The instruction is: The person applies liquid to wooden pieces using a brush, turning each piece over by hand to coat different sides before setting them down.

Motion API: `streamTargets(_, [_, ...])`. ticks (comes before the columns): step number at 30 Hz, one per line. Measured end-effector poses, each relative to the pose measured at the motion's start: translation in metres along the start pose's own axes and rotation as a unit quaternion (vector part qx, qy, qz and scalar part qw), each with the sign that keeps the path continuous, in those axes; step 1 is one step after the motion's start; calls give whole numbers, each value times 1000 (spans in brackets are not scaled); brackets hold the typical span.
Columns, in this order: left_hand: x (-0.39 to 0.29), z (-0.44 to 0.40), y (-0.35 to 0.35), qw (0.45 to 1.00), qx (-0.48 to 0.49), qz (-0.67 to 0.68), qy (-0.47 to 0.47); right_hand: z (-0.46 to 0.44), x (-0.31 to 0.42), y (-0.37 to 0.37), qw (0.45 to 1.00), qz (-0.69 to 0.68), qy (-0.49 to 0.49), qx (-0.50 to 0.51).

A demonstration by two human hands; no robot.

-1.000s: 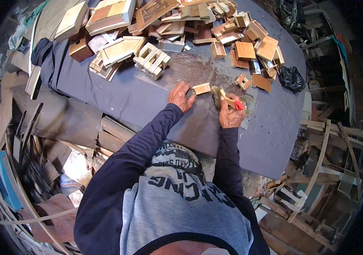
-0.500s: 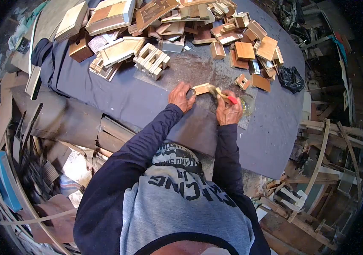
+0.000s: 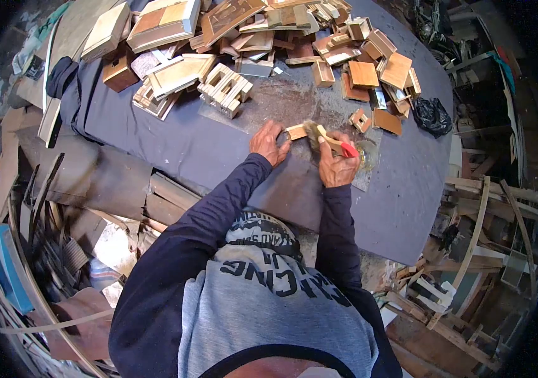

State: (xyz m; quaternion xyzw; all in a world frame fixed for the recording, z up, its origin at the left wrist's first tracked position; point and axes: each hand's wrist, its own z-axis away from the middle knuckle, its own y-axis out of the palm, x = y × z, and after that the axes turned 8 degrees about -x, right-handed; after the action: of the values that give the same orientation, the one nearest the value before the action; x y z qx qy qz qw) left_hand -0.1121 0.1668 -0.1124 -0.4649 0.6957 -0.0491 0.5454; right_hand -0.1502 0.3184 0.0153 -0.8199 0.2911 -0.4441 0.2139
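Observation:
My left hand [image 3: 270, 143] is closed on the near end of a small light wooden block [image 3: 296, 131], which it holds over the table. In my right hand [image 3: 338, 165] is a paintbrush [image 3: 329, 140] with a pale wooden handle and a red tip. Its bristles lie against the right end of the block, and the fingers cover part of the handle. Just right of that hand stands a clear container [image 3: 367, 155] with something yellowish in it, partly hidden by the hand.
Wooden boxes and frames [image 3: 177, 74] are heaped along the far side of the cloth-covered table [image 3: 395, 208]. A slatted wooden piece [image 3: 225, 90] lies ahead of my left hand. A black plastic bag [image 3: 431, 118] sits at the right edge. Scrap wood [image 3: 470, 252] litters the floor.
The paintbrush in my right hand has shifted slightly left, its bristles now over the block's right end. My left hand and the block have stayed nearly still.

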Motion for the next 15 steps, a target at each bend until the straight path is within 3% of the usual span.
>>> streamTargets(2, [0, 0, 0, 1000, 4, 5, -2, 6, 7, 6, 994, -87, 63, 8])
streamTargets(10, [2, 1, 2, 999, -36, -2, 20, -8, 5, 8, 995, 1, 93, 48])
streamTargets(12, [1, 0, 2, 1000, 14, 4, -22, -11, 6, 10, 997, 0, 68, 38])
streamTargets(14, [1, 0, 1, 1000, 9, 0, -10, -7, 7, 14, 982, -115, 136, 69])
streamTargets(15, [2, 0, 1, 1000, 1, -6, 2, -7, 10, 14, 992, -47, 78, 85])
